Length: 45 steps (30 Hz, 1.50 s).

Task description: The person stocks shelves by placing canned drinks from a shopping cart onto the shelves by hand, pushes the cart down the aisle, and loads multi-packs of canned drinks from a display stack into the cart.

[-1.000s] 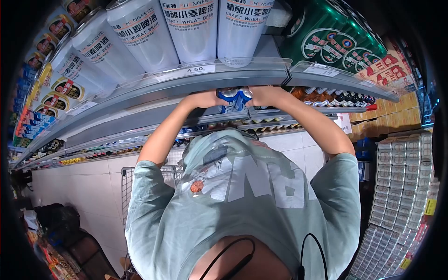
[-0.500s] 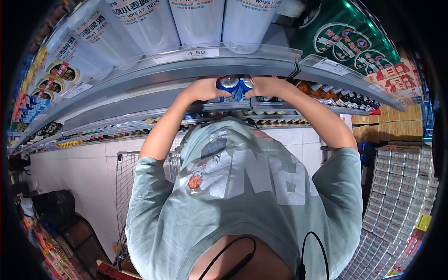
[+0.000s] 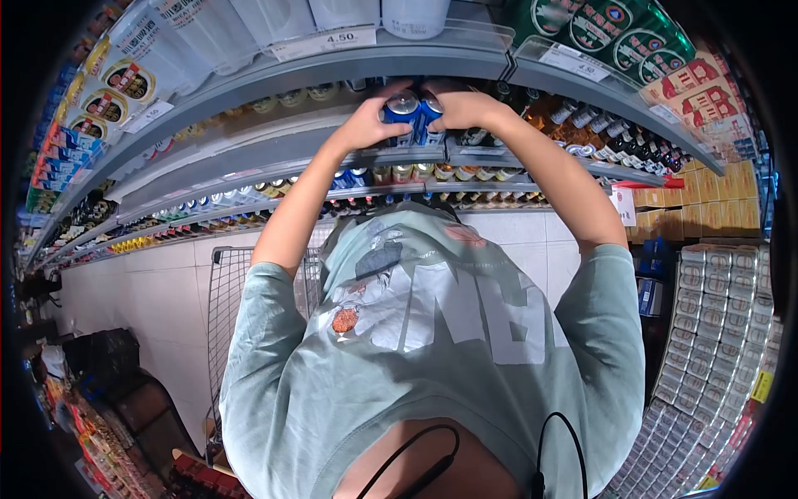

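Observation:
My left hand (image 3: 370, 123) is closed round the outer side of a blue can (image 3: 400, 119) with a silver top. Beside it, a second blue can (image 3: 429, 121) is gripped by my right hand (image 3: 467, 107) from the other side. Both cans stand upright, close together, at the front of a middle shelf (image 3: 307, 155). The fingertips of both hands are partly hidden behind the cans and in the shadow below the upper shelf (image 3: 274, 76).
Tall white beer cans (image 3: 416, 17) and green cans (image 3: 615, 33) fill the upper shelf. Several bottles (image 3: 573, 125) stand right of my hands. A wire shopping cart (image 3: 224, 291) is at the left, and stacked can packs (image 3: 706, 316) rise at the right.
The view has tilted lower, so the shelves and hands sit higher in it and more of the middle shelf shows. Both hands remain round the blue cans, whose sides are now more visible.

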Motion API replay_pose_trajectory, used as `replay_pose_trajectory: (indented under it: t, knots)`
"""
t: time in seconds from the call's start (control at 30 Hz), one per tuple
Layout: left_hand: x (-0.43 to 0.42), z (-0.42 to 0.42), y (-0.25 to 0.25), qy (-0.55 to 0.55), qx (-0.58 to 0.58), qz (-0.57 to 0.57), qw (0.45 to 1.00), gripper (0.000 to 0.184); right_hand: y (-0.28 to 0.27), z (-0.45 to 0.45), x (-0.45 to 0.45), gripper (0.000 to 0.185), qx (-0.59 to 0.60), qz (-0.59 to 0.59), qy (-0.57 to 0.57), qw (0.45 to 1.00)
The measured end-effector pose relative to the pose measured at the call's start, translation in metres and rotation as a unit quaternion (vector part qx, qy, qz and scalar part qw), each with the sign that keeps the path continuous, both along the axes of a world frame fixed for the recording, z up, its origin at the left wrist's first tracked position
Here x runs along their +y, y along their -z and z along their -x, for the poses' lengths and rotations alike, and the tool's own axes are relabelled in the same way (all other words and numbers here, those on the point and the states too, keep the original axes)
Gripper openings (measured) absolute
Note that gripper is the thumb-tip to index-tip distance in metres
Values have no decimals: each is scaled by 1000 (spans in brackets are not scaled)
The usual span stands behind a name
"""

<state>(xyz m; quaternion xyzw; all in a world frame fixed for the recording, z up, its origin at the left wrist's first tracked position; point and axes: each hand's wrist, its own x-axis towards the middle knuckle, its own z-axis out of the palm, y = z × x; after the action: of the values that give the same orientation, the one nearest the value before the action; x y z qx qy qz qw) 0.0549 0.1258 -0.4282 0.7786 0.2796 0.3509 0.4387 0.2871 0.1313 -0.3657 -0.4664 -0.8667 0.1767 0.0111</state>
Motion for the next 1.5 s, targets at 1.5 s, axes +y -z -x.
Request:
replay_pose_trajectory:
  t: [1.5]
  knots:
    - [-594,371,354,-698,364,300,539,73,382,510,-439,78,6,191,-154,969]
